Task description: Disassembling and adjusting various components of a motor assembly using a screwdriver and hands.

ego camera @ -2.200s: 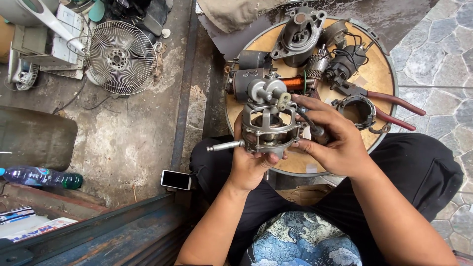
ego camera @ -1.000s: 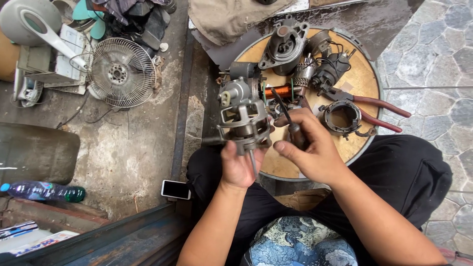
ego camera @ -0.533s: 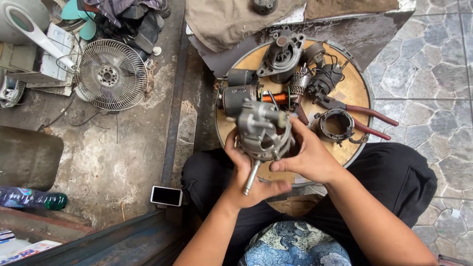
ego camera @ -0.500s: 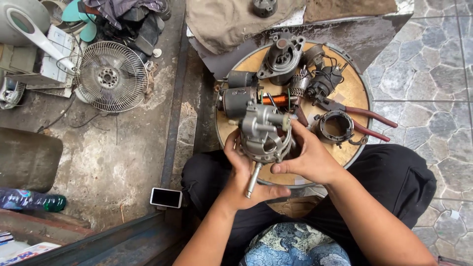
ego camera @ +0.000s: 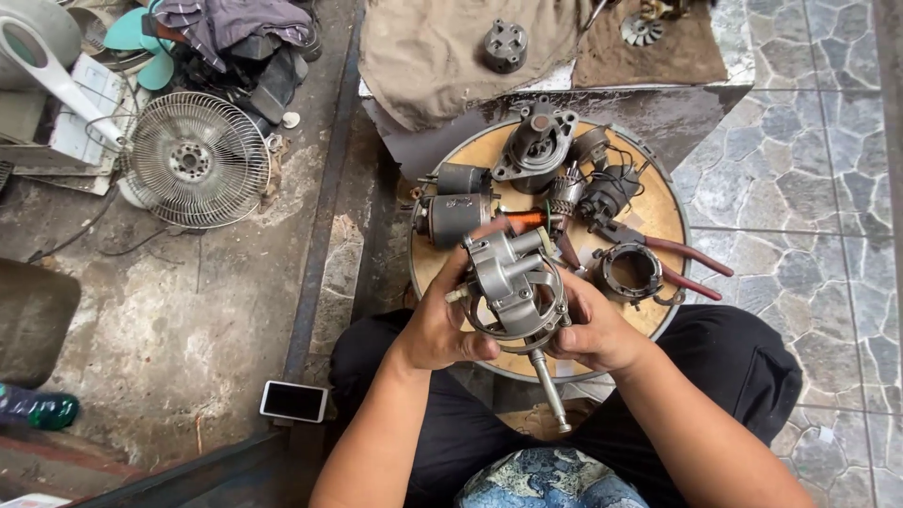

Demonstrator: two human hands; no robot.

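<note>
Both my hands hold a grey metal fan motor [ego camera: 513, 287] above my lap, its steel shaft [ego camera: 548, 390] pointing down toward me. My left hand [ego camera: 440, 325] grips the motor's left side. Its right side is gripped by my right hand [ego camera: 593, 329]. Just beyond the motor lies a round wooden board [ego camera: 658, 212] carrying several motor parts: a dark cylindrical motor [ego camera: 451, 216], a grey housing [ego camera: 536, 146], a copper-wound rotor [ego camera: 527, 219], a ring-shaped stator [ego camera: 630, 273] and red-handled pliers [ego camera: 682, 263].
A phone [ego camera: 293, 401] lies on the concrete floor to my left. A wire fan guard [ego camera: 196, 160] and fan parts sit at the upper left. A beige cloth [ego camera: 451, 47] with a small metal part [ego camera: 504, 44] lies behind the board. A green bottle [ego camera: 38, 409] rests at the far left.
I have turned the motor in my hands, so its shaft, earlier pointing left, now points down toward me. Both hands kept their grip.
</note>
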